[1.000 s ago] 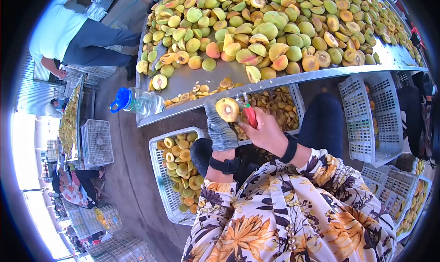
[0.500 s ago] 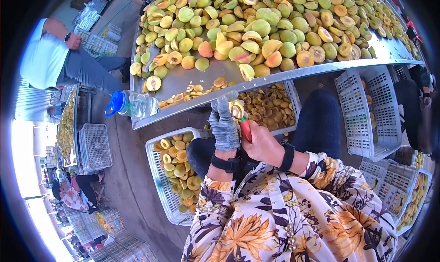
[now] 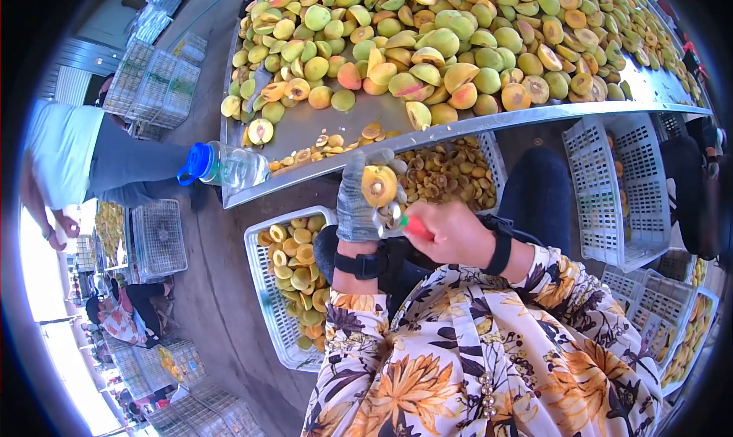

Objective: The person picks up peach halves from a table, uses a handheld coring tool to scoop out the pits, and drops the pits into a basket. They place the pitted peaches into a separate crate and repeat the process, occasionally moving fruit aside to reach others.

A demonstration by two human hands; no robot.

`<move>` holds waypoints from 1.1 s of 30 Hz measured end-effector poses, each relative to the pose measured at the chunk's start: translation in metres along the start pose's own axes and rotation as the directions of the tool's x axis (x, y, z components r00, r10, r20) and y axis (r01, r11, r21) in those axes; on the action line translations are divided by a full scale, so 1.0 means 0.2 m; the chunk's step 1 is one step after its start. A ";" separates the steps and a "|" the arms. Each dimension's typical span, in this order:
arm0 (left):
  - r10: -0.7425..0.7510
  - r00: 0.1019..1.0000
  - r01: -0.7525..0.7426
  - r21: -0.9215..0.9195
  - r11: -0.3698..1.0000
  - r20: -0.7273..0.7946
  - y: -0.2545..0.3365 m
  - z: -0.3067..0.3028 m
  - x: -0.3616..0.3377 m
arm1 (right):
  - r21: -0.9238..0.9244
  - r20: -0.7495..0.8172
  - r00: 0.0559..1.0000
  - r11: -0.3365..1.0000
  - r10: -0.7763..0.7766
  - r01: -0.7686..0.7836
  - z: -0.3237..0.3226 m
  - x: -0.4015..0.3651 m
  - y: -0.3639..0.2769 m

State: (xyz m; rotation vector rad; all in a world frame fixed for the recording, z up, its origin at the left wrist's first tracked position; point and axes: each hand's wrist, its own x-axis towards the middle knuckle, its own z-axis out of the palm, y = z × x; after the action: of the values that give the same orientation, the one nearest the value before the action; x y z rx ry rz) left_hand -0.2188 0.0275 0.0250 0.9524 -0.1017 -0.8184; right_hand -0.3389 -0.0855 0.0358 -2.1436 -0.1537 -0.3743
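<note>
In a grey glove, my left hand [image 3: 356, 212] holds up a yellow peach half [image 3: 379, 186], its cut face toward me with a brown centre. My bare right hand [image 3: 456, 237] is wrapped round a red-handled tool [image 3: 417, 227] with a green collar. The tool's metal end lies just below the peach half, by the gloved fingers. Beneath my hands stands a white crate [image 3: 263, 299] of peach halves. Behind them, below the table edge, another crate [image 3: 491, 162] holds hollowed brown-yellow pieces.
A metal table [image 3: 458, 127] ahead bears a large heap of halved peaches [image 3: 443, 43]. A blue-capped water bottle [image 3: 237, 168] stands at its left corner. White crates [image 3: 618, 200] are at the right. A person [image 3: 72, 154] is at the left, near stacked crates [image 3: 159, 238].
The tool has moved down and away from the peach half, which now faces me more fully. My right hand has shifted right. The person at the left has moved lower in view.
</note>
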 end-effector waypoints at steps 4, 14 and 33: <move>0.038 0.999 -0.039 0.031 0.999 0.032 -0.01 -0.06 -0.01 | 0.162 -0.308 0.935 0.978 0.174 -0.129 -0.06 0.06 0.02; 0.148 0.986 -0.117 0.303 0.946 -0.081 -0.07 0.04 -0.07 | 0.250 -0.241 0.926 0.941 0.290 -0.229 -0.02 0.10 0.00; 0.071 0.964 -0.083 -0.040 0.996 -0.255 -0.09 -0.02 0.02 | 0.080 -0.124 0.964 0.971 0.234 -0.225 0.00 0.00 0.01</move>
State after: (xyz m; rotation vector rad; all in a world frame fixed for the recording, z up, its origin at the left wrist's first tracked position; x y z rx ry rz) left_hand -0.2244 0.0229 0.0077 0.9914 0.1026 -0.6190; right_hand -0.3380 -0.0869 0.0358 -2.0371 0.1560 -0.3694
